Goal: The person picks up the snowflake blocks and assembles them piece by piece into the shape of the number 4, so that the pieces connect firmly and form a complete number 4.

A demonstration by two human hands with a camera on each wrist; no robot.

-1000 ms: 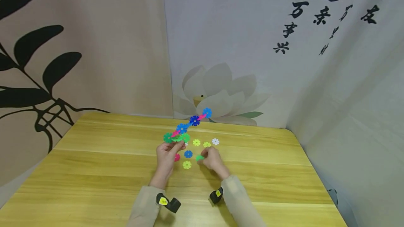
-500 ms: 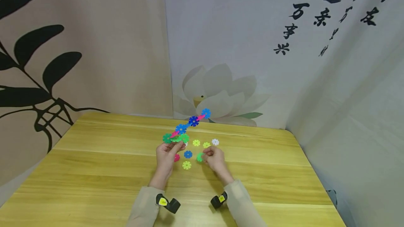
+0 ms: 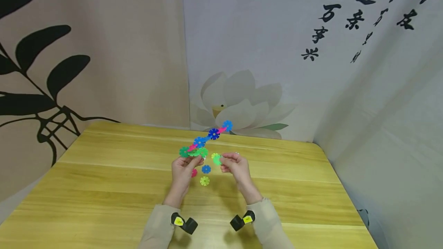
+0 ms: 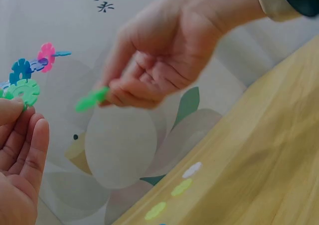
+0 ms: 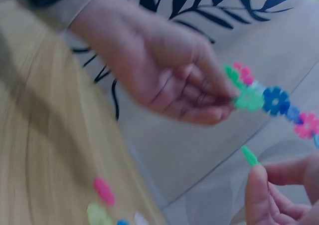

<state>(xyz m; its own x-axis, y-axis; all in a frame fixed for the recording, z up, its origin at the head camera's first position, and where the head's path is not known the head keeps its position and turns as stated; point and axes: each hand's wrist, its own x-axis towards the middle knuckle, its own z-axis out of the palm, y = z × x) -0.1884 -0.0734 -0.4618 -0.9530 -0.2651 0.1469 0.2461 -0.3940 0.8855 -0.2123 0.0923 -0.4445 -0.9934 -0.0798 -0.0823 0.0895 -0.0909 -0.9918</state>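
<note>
My left hand pinches the green end of a chain of slotted plastic snowflake discs. The chain slants up and to the right, with green, pink and blue discs joined edge to edge. Between the thumb and fingers of my right hand is a single light green disc, held to the right of the chain and apart from it. In the left wrist view this green disc shows nearly edge-on. The right wrist view shows the chain's green disc at my left fingertips.
On the wooden table lie loose discs: a blue one, a yellow one and a pink one partly behind my left hand. Farther back, yellow and white discs lie near a printed curtain.
My right hand has lifted the light green disc off the table and brought it up and forward, toward the chain's level. My left hand and the chain have hardly moved.
</note>
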